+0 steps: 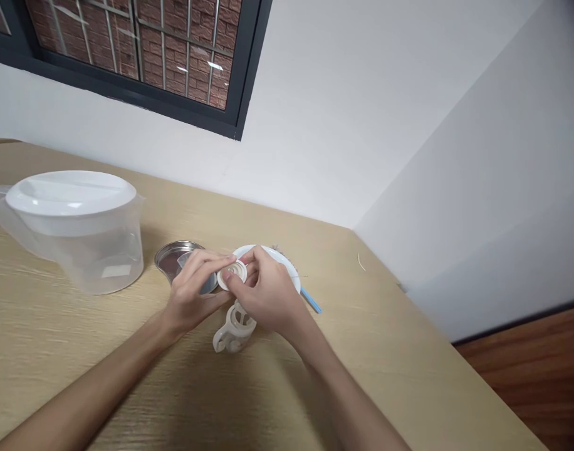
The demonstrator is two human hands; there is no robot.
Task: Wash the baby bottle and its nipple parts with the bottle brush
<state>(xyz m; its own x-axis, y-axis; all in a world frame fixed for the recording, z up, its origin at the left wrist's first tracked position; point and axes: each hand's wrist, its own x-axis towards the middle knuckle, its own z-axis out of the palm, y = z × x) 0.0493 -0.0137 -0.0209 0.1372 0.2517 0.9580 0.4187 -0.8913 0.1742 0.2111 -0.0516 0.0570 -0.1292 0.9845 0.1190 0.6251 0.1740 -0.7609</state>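
Note:
Both hands meet over the table around a small round white disc with concentric rings, perhaps a lid. My left hand grips its left side with fingers along the upper edge. From the right, my right hand pinches it, thumb on the ringed face. Just below the hands, a white plastic piece with a round opening and a curved, handle-like side stands on the table. Behind the hands lie a white plate and a shiny metal dish, both partly hidden; something clear rests in the dish.
A clear water pitcher with a white lid stands on the left of the wooden table. A blue stick-like handle pokes out beside the plate. A thin pale strand lies farther right. White walls border the table.

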